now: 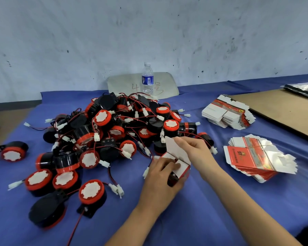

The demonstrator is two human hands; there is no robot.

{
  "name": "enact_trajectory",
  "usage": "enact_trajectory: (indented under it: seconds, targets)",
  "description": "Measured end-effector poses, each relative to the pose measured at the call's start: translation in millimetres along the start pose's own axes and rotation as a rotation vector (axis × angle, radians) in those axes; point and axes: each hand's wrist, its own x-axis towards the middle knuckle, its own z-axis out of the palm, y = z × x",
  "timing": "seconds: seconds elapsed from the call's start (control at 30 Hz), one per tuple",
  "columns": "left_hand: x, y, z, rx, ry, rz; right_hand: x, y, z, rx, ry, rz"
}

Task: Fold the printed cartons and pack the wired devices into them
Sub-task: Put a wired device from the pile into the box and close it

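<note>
A half-folded printed carton (183, 169) sits on the blue-covered table (220, 206), just at five o'clock from the heap of wired devices (105, 132). The left hand (159, 176) grips it from the near side, fingers curled round its body and thumb lying across the small white flaps on top. A dark body shows through the carton's open side, under those fingers. The right hand (194, 148) pinches the tall white lid flap (175, 150), which stands up and leans toward the heap.

The devices are black drums with red rims and white faces, and their red and black wires with white plugs tangle through the pile. Several lie loose at seven and eight o'clock from it, and one lone device (13, 151) rests well apart at nine o'clock.

Two stacks of flat cartons lie to the right of the hands: the near stack (256, 161) at three o'clock, the far stack (228, 114) at one o'clock. Beyond them — at two o'clock — lies a brown cardboard sheet (283, 110). At twelve o'clock from the heap a water bottle (147, 80) stands upright before a pale board (121, 86) that leans on the wall.
</note>
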Motion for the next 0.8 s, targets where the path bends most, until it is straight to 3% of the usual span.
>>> enact_trajectory:
  seconds: [0.4, 0.6, 0.8]
  targets:
    - [1, 1, 2, -0.025, 0.03, 0.01, 3, 10, 0, 0.017, -0.07, -0.003]
    - [2, 0, 4, -0.006, 0.065, 0.04, 2, 22, 7, -0.153, 0.127, -0.089]
    - [2, -2, 4, -0.026, 0.055, 0.039, -14, 26, 15, -0.284, 0.045, -0.142]
